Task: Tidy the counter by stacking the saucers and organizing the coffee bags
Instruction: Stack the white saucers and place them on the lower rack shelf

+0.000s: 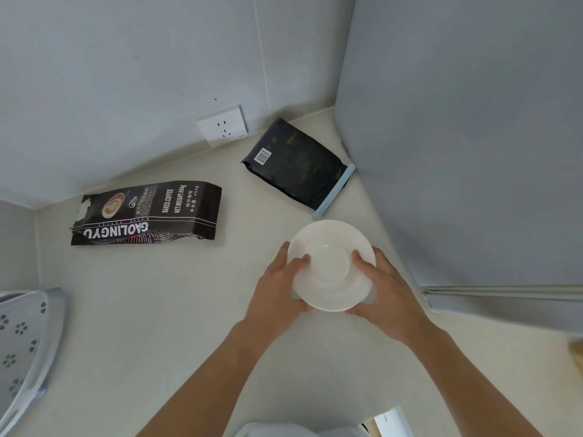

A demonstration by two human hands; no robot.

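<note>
While both hands close on it from either side, the white saucer [331,264] sits right of centre in the frame, over the pale counter [164,310]; whether it rests on the surface or is lifted just clear cannot be told. The left hand [277,287] grips its left rim with the thumb laid on top, and the right hand [383,287] grips the right rim the same way. A second rim seems to show just beneath the lower edge, so this may be a stack. Just above the saucer, toward the upper right, a black coffee bag [296,167] lies flat with a pale blue clip [336,192] along its near end. At centre left a brown printed coffee bag [148,212] lies on its side, well apart from the saucer. A white wall socket [222,126] sits above, and a perforated grey basket [22,342] fills the lower left corner.
</note>
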